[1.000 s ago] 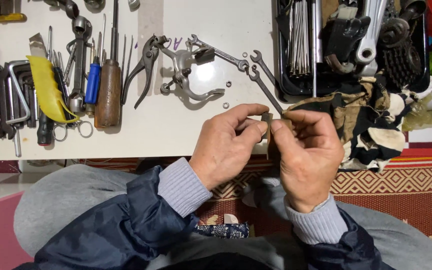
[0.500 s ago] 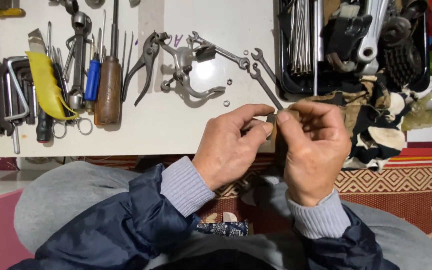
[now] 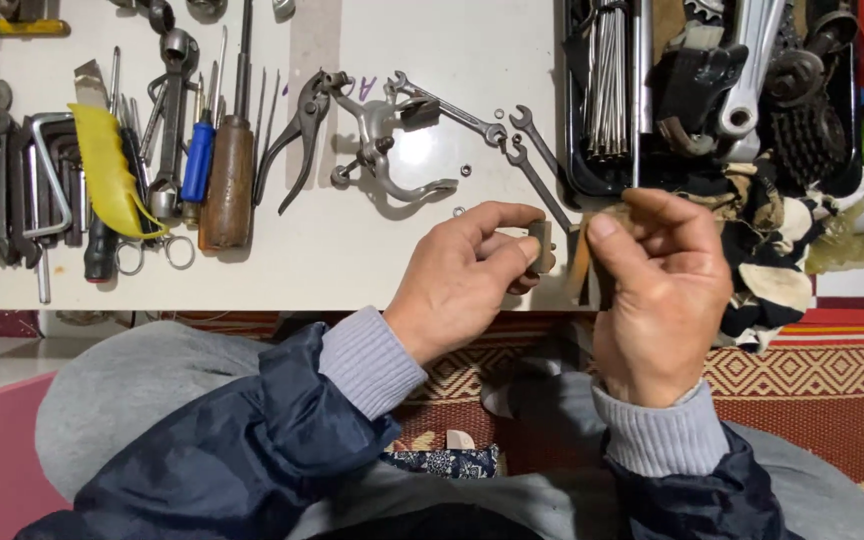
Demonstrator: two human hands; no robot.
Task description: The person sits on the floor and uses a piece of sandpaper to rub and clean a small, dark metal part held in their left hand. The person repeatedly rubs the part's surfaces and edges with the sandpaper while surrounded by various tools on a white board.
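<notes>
Two bare hands, left hand [image 3: 462, 280] and right hand [image 3: 657, 295], one small brown block [image 3: 542, 245] in the left, one pair of pliers [image 3: 297, 135], one wooden-handled screwdriver [image 3: 227, 185], one blue-handled screwdriver [image 3: 198, 160], two open-ended spanners [image 3: 537, 165], one black tray [image 3: 577, 170]

spanners [image 3: 537, 165]: bare dull metal | screwdriver handle [image 3: 227, 185]: worn brown wood | sleeve cuffs [image 3: 367, 362]: grey ribbed knit

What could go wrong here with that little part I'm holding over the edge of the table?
The left hand pinches the small brown part by fingertips only, right at the white table edge; it could slip into the lap or onto the patterned rug. Loose nuts lie nearby and might be knocked off.
</notes>
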